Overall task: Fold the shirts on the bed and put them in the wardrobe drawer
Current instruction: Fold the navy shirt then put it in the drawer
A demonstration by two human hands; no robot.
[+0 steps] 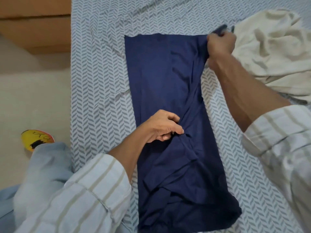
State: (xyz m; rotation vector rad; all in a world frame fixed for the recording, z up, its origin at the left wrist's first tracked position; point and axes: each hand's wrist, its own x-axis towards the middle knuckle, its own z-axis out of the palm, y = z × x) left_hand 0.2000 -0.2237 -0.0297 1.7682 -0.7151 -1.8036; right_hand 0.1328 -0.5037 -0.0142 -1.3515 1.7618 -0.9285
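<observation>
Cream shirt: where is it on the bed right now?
In the head view, the cream shirt lies crumpled at the upper right of the bed, just beyond the right hand gripping the navy shirt.

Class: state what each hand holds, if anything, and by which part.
Both grip the navy shirt: the left hand pinches a bunch of cloth at its middle; the right hand clutches its far right corner.

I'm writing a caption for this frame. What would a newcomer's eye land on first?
The navy shirt dominates, a long dark band laid down the middle of the patterned bed sheet. The left hand pinches cloth at its middle, while the right hand grips its far right corner. A crumpled cream garment lies heaped at the upper right.
</observation>
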